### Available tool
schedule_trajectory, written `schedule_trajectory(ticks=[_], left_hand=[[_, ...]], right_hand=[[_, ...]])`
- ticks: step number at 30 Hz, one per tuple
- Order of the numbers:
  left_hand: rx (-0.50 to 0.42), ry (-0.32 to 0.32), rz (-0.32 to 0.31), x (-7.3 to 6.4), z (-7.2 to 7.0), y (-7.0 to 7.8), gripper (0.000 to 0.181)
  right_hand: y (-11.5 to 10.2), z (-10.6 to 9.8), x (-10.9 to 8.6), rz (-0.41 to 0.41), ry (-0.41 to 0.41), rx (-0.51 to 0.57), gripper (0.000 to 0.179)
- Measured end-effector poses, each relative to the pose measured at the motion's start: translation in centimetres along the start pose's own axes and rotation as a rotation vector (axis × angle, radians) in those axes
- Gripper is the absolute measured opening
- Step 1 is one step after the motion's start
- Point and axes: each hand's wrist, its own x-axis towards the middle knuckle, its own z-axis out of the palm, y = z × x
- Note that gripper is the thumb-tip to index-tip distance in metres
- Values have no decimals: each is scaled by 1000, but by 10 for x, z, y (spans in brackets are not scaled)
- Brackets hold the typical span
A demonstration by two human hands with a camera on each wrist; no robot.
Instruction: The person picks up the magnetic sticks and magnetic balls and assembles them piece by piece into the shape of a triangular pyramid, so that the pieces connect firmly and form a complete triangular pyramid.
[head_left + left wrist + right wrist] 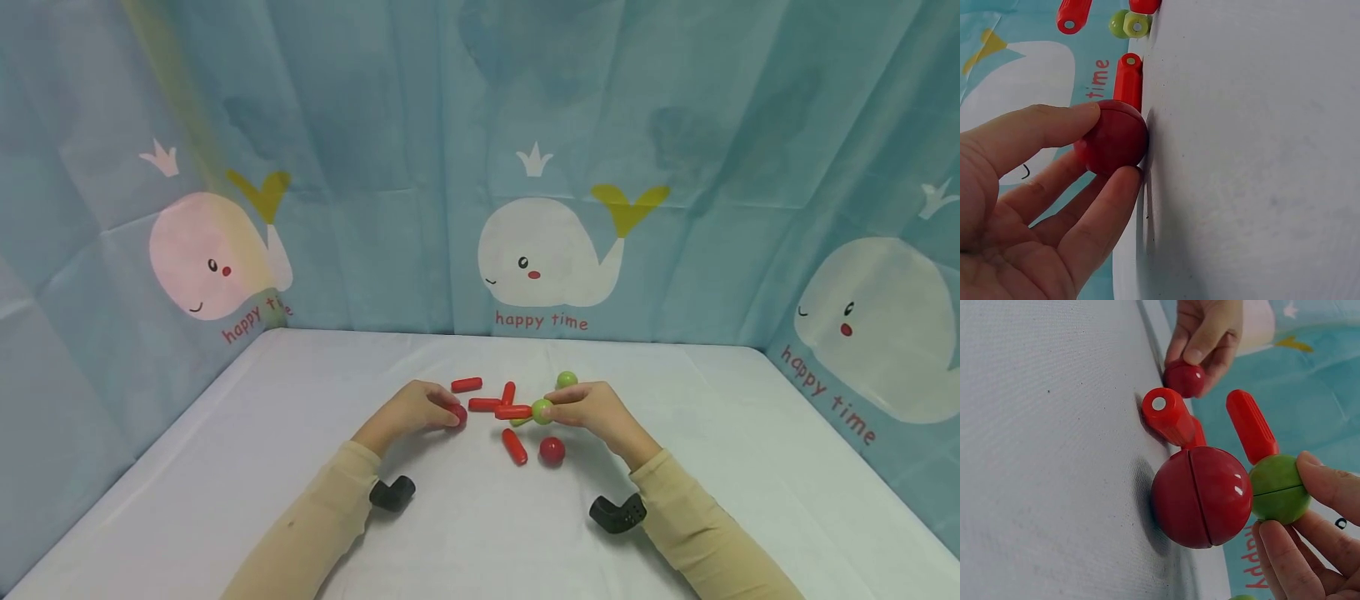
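Note:
A red ball [457, 416] is pinched between the thumb and fingers of my left hand [414, 408], close to the table, as the left wrist view also shows with the ball [1113, 137]. My right hand [592, 408] holds a green ball [1280, 489] by thumb and fingertips. From that ball a red stick [1252, 427] points left, its near end against the green surface. A second red ball [552, 451] lies below the right hand and overlaps the green ball in the right wrist view. A loose red stick [514, 447] lies beside it.
Between the hands lie more red sticks [484, 405] and part of a green stick [519, 422]. Another green ball [567, 379] sits behind the right hand. The white-covered table [225, 467] ends at a blue curtain [375, 250] with printed whales.

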Motion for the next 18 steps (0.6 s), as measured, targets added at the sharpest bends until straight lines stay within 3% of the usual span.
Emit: schedule_trajectory(ticks=[18], left_hand=[[-41,-6,6,-3,1,2,29]], right_hand=[[0,0,-2,-33,-1,0,35]])
